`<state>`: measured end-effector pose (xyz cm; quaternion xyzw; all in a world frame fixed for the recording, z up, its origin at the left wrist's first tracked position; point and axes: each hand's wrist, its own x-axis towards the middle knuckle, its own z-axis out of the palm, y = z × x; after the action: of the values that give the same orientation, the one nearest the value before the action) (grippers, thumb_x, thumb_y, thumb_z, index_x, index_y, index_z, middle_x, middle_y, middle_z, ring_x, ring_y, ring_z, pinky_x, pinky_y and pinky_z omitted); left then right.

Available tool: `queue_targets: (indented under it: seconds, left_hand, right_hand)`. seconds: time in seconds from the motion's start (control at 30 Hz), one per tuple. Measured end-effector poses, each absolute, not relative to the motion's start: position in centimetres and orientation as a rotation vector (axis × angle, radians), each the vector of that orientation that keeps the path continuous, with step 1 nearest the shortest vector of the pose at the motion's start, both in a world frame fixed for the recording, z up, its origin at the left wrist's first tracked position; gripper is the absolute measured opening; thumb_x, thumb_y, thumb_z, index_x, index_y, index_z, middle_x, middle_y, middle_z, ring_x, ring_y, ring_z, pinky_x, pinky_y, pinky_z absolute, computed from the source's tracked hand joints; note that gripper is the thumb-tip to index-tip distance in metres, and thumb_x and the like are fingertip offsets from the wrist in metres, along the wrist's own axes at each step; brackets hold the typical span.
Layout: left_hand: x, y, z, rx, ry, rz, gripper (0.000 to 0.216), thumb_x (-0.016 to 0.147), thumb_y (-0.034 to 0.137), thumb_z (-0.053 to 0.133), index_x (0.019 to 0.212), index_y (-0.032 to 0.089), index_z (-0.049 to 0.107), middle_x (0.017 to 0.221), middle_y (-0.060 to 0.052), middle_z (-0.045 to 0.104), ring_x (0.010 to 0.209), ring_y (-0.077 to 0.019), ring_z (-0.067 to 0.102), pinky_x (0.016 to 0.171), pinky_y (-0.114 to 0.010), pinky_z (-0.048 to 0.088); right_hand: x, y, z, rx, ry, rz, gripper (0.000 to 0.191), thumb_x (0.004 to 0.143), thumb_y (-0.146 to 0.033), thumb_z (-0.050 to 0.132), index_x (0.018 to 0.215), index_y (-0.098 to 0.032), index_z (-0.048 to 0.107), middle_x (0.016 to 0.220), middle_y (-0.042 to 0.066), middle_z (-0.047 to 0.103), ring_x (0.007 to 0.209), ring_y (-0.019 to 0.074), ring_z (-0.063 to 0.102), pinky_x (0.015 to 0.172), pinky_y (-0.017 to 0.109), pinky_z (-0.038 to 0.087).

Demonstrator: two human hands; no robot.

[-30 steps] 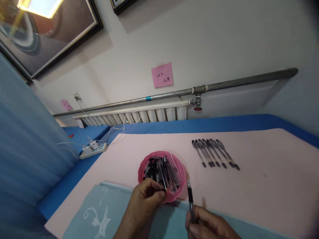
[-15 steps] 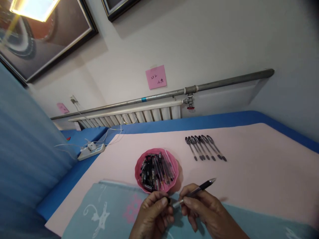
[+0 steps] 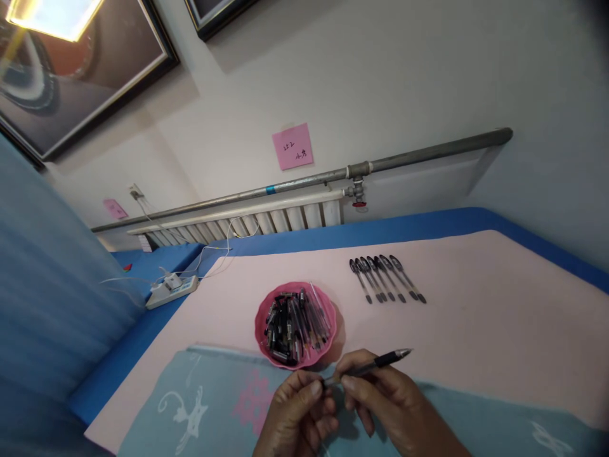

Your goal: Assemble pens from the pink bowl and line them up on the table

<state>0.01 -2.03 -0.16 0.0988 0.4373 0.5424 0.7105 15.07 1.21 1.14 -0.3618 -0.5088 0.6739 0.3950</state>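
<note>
My right hand grips a pen with a black grip, its silver tip pointing up and to the right. The pen's clear rear end points at my left hand. Between the thumb and fingertips of that hand is a small black pen end plug, mostly hidden. The plug meets the rear of the barrel; how far it is in, I cannot tell. Just beyond my hands stands a pink scalloped bowl holding black pen parts and clear tubes.
Several capped pens lie in a slanted row on the pink table cover. A teal patterned cloth is under my hands. At the left edge sits a white power strip with cables. A radiator and pipe run along the wall.
My hands have come closer together, bringing the pen's rear end to the black plug. The pen now lies slightly flatter. The whole view has shifted a little.
</note>
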Motion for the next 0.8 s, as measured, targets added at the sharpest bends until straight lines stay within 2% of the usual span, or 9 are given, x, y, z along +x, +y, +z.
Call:
queue_targets:
  seconds: [0.17,0.27,0.37,0.43,0.5,0.57,0.63,0.73,0.8]
  left_hand:
    - [0.0,-2.2,-0.5,0.422,1.042,1.319,0.031,0.052,0.029,0.084,0.066,0.014,0.061,0.051,0.000,0.063,0.046,-0.0099,0.056,0.047,-0.020,0.043]
    - [0.4,-2.4,-0.1,0.642,1.167,1.398,0.029,0.056,0.032,0.081,0.066,0.015,0.061,0.053,-0.001,0.063,0.049,-0.0102,0.055,0.052,-0.022,0.042]
    - [0.8,-2.5,0.6,0.903,1.300,1.491,0.027,0.057,0.033,0.080,0.071,0.016,0.065,0.069,-0.003,0.066,0.065,-0.0120,0.058,0.064,-0.023,0.044]
    - [0.9,-2.5,1.1,0.932,1.315,1.503,0.039,0.054,0.037,0.081,0.084,0.018,0.065,0.079,-0.003,0.066,0.072,-0.0133,0.059,0.066,-0.023,0.045]
    - [0.9,-2.5,1.4,0.862,1.323,1.359,0.043,0.060,0.049,0.075,0.085,0.017,0.062,0.067,-0.001,0.063,0.058,-0.0114,0.056,0.055,-0.022,0.043]
    - [0.8,-2.5,1.5,0.812,1.339,1.116,0.048,0.071,0.063,0.056,0.070,0.015,0.058,0.046,0.002,0.052,0.039,-0.0082,0.044,0.040,-0.020,0.032]
    - [0.7,-2.4,1.3,0.779,1.316,0.956,0.056,0.074,0.070,0.044,0.057,0.016,0.051,0.036,0.003,0.043,0.030,-0.0063,0.035,0.034,-0.019,0.023]
    - [0.7,-2.3,0.6,0.724,1.230,0.975,0.051,0.070,0.067,0.053,0.057,0.018,0.047,0.035,0.005,0.042,0.028,-0.0049,0.031,0.033,-0.019,0.019]
    - [0.6,-2.2,0.3,0.722,1.203,1.070,0.046,0.065,0.060,0.065,0.060,0.018,0.047,0.037,0.007,0.043,0.029,-0.0042,0.032,0.033,-0.017,0.022]
  right_hand:
    - [14.7,1.0,1.4,-0.989,-1.215,1.730,0.027,0.072,-0.045,0.062,0.080,-0.019,0.062,0.052,-0.006,0.052,0.040,0.0076,0.043,0.040,0.020,0.034]
    - [14.4,1.1,1.3,-1.034,-1.076,1.794,0.029,0.070,-0.047,0.063,0.073,-0.018,0.060,0.051,-0.005,0.053,0.039,0.0072,0.043,0.039,0.020,0.032]
    - [14.3,1.3,1.0,-1.062,-0.949,1.845,0.029,0.071,-0.046,0.064,0.070,-0.017,0.059,0.050,-0.005,0.053,0.038,0.0062,0.041,0.038,0.019,0.030]
    - [14.3,1.3,0.8,-1.081,-0.915,1.847,0.029,0.071,-0.046,0.064,0.069,-0.017,0.059,0.049,-0.005,0.053,0.037,0.0056,0.040,0.038,0.019,0.029]
    - [14.3,1.3,0.8,-1.079,-0.933,1.836,0.029,0.072,-0.047,0.064,0.069,-0.018,0.059,0.049,-0.005,0.053,0.038,0.0057,0.041,0.039,0.019,0.028]
    - [14.4,1.3,0.8,-1.058,-0.972,1.830,0.029,0.072,-0.047,0.065,0.070,-0.018,0.059,0.050,-0.005,0.053,0.038,0.0059,0.041,0.039,0.019,0.028]
    - [14.4,1.1,0.9,-1.044,-0.998,1.823,0.029,0.073,-0.047,0.065,0.069,-0.019,0.058,0.051,-0.006,0.052,0.038,0.0060,0.041,0.040,0.019,0.028]
    - [14.4,1.0,0.9,-1.039,-1.008,1.819,0.029,0.074,-0.047,0.064,0.069,-0.019,0.057,0.051,-0.006,0.052,0.039,0.0060,0.041,0.040,0.020,0.028]
    - [14.3,0.9,0.8,-1.040,-0.987,1.827,0.029,0.075,-0.047,0.063,0.070,-0.019,0.057,0.051,-0.006,0.052,0.039,0.0062,0.040,0.040,0.020,0.028]
